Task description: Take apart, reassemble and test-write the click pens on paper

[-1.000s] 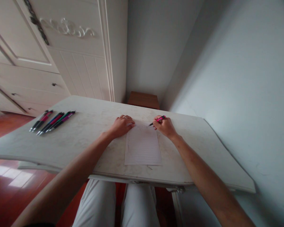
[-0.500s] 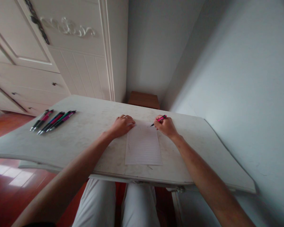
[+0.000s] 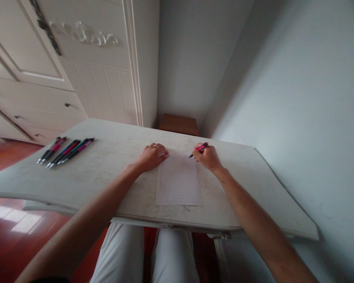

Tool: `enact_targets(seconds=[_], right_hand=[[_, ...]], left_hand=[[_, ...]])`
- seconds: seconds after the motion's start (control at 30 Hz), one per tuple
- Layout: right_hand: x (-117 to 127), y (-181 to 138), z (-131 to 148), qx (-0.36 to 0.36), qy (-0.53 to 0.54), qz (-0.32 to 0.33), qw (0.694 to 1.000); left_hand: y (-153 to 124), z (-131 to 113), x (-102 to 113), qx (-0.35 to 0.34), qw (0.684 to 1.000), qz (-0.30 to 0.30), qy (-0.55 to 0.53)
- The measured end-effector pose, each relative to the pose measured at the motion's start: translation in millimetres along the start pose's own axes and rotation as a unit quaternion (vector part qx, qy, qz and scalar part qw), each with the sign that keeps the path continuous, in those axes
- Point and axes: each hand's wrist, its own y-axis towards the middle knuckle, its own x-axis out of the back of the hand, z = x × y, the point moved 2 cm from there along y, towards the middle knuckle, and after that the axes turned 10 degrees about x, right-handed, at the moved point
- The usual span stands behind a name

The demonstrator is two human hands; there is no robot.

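Note:
A lined sheet of paper (image 3: 179, 184) lies on the white table (image 3: 106, 153) in front of me, with faint marks near its top edge. My left hand (image 3: 153, 156) rests flat at the sheet's upper left corner, fingertips on the paper, a ring on one finger. In my right hand (image 3: 208, 158) is a pink and black pen (image 3: 203, 146), gripped between thumb and fingers. Its dark tip points down and left at the upper right part of the sheet. Whether the tip touches the paper is too small to tell.
Several pens (image 3: 72, 152) in mixed colours lie side by side at the table's left. A white cabinet (image 3: 106, 86) stands behind on the left, and a grey wall (image 3: 306, 118) borders the right. Past the far edge sits a brown wooden box-like piece (image 3: 179, 123).
My right hand and the pen tip have shifted very slightly to the right along the top of the sheet. My left hand and the paper have stayed put.

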Motion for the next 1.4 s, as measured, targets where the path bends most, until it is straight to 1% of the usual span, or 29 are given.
enact_targets(seconds=[0.13, 0.3, 0.47, 0.63, 0.77, 0.93, 1.07, 1.23, 1.4], right_hand=[[-1.1, 0.3, -0.9, -0.003, 0.012, -0.001, 1.0], [-0.7, 1.0, -2.6, -0.017, -0.002, -0.012, 1.0], [-1.4, 1.3, -5.2, -0.015, 0.023, -0.006, 1.0], [0.8, 1.8, -4.3, -0.013, -0.022, -0.019, 0.999], [2.2, 1.8, -1.9, -0.014, -0.018, -0.012, 1.0], [2.9, 1.6, -3.0, -0.017, -0.041, -0.022, 0.999], [1.6, 1.9, -4.6, -0.018, -0.017, -0.015, 1.0], [2.0, 1.6, -3.4, -0.005, -0.026, -0.018, 0.999], [-2.2, 1.0, -5.4, 0.014, 0.035, 0.005, 0.999]], left_hand=[[0.3, 1.1, -0.6, -0.006, 1.0, 0.001, 0.003], [0.6, 1.6, -1.1, -0.003, 1.0, 0.004, 0.011], [1.1, 2.5, -2.1, 0.001, 1.0, 0.006, 0.013], [0.0, -0.1, 0.0, 0.004, 1.0, 0.005, 0.007], [-0.3, 0.0, 0.4, 0.003, 1.0, 0.007, 0.013], [0.0, 2.2, -0.4, 0.003, 1.0, 0.007, 0.011], [-0.1, 1.8, -0.2, 0.001, 1.0, 0.005, 0.007], [-0.1, 0.9, 0.2, 0.0, 1.0, 0.007, 0.007], [0.2, 1.1, -0.4, -0.001, 1.0, 0.011, 0.014]])
